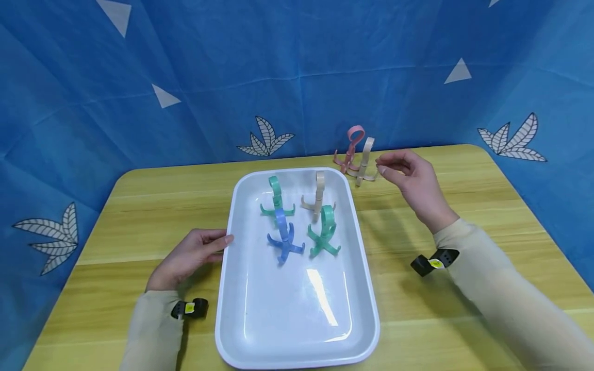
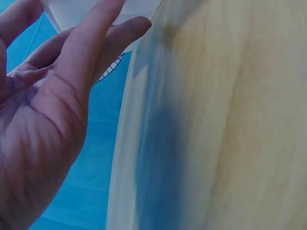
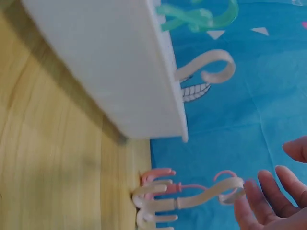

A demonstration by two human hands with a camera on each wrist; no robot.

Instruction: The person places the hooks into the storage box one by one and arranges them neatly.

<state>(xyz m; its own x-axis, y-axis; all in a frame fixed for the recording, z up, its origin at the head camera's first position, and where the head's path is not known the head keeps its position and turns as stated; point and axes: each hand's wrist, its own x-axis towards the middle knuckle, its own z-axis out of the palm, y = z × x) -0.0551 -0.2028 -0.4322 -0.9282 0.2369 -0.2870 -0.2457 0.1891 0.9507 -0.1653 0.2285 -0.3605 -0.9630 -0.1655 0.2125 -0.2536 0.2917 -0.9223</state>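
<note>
My left hand (image 1: 195, 255) holds the left rim of a white tray (image 1: 224, 309), its thumb over the edge. In the left wrist view, that hand's fingers (image 2: 79, 52) lie against the tray wall. My right hand (image 1: 410, 180) is beside a beige claw hook (image 1: 363, 159) standing on the table. In the right wrist view, its loosely bent fingers (image 3: 261, 201) are near the hook's curved top, with the thumb apart. Just behind stands a pink claw hook (image 1: 349, 154). Inside the tray stand a blue hook (image 1: 283, 237), another beige hook (image 1: 319, 196) and two green hooks (image 1: 327, 226).
The wooden table (image 1: 153, 206) extends to both sides of the tray. A blue cloth (image 1: 297, 93) with white triangles and leaf prints hangs along its back edge. Black bands with small devices (image 1: 190, 308) are on both wrists.
</note>
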